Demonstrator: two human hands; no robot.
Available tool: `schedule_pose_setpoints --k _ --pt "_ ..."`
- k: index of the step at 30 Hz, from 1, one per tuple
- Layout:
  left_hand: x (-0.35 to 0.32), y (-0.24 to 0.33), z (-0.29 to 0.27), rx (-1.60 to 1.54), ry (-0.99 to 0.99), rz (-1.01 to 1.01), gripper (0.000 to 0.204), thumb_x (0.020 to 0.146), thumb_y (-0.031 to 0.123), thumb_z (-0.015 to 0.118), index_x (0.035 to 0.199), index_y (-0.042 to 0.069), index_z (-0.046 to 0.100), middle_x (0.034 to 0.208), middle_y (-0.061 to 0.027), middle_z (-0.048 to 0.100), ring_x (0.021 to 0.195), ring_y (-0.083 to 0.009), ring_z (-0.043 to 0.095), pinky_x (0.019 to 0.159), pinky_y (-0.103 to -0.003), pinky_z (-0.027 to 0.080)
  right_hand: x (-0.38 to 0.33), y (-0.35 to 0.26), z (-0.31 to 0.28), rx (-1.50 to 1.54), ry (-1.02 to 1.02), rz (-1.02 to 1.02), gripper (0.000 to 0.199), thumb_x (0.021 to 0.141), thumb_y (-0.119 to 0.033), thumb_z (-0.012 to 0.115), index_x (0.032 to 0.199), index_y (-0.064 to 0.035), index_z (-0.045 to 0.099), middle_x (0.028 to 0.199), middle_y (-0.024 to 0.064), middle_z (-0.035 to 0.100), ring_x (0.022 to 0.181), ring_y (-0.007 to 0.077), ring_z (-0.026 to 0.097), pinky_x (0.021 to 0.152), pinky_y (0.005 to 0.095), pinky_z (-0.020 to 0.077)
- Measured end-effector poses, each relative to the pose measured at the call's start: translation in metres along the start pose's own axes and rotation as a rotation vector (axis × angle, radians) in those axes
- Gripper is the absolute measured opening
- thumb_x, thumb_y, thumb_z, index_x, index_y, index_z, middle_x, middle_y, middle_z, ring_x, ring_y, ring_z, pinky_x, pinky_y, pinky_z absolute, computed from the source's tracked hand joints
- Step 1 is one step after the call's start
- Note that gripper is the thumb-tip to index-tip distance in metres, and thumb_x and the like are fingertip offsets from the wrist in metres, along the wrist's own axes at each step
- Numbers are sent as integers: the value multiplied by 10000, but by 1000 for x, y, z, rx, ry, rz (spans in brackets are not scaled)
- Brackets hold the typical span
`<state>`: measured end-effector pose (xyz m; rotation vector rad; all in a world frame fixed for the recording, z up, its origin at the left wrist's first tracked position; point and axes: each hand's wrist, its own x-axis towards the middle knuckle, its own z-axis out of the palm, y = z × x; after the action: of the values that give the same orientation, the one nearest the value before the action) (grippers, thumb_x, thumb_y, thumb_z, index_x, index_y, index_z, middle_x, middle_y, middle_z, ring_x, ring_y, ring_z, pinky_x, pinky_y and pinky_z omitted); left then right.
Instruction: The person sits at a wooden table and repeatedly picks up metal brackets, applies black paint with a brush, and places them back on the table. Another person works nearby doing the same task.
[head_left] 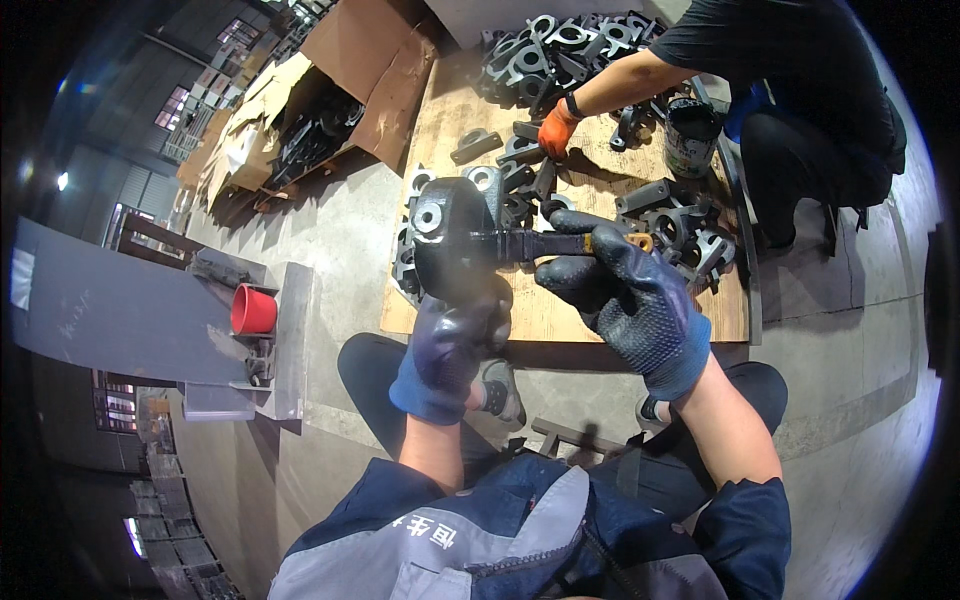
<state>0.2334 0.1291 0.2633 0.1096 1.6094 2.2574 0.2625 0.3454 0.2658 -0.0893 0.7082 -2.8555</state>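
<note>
My left hand, in a dark glove with a blue cuff, grips a black-coated metal bracket from below and holds it above the near edge of the wooden board. A round pale-rimmed hole shows on the bracket's upper part. My right hand, gloved the same way, pinches a paintbrush by its yellow-ended, black-smeared handle. The brush lies level and points left; its tip meets the bracket, though the bristles are hard to make out against the black.
Many metal brackets are heaped on the wooden board. A co-worker's orange-gloved hand reaches among them. A paint-smeared bucket stands at the right. To the left are a torn cardboard box and a red bucket.
</note>
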Motion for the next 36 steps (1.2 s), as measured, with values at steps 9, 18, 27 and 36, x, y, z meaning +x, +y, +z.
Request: schedule_pose_setpoints --k 9,18,27,36 --pt "-2 3 1 5 46 -26 315 891 195 686 1119 20 557 897 -68 591 688 -122 533 578 -243 442 -3 -4 -32 -1278 -29 -658 266 938 -87 529 1186 -14 591 1116 111 650 1010 176 664 851 269 553" --pt "1 -3 -1 96 58 12 366 888 313 696 1063 13 582 854 -47 584 658 -113 517 567 -237 419 2 1 -19 -677 -99 -325 465 843 38 611 1289 -67 534 1172 150 632 984 256 663 879 313 535" --pt "8 -10 -2 224 48 40 394 876 399 697 980 34 594 769 -16 566 615 -86 490 526 -228 377 0 9 -2 135 63 -7 447 998 -275 497 1329 26 490 1186 164 631 1088 255 631 984 341 499" --pt "9 -13 2 302 74 77 376 881 398 694 962 43 597 727 -5 557 604 -82 487 519 -224 362 5 15 -15 201 206 13 432 983 -255 536 1318 15 502 1116 216 646 1046 296 645 997 390 514"
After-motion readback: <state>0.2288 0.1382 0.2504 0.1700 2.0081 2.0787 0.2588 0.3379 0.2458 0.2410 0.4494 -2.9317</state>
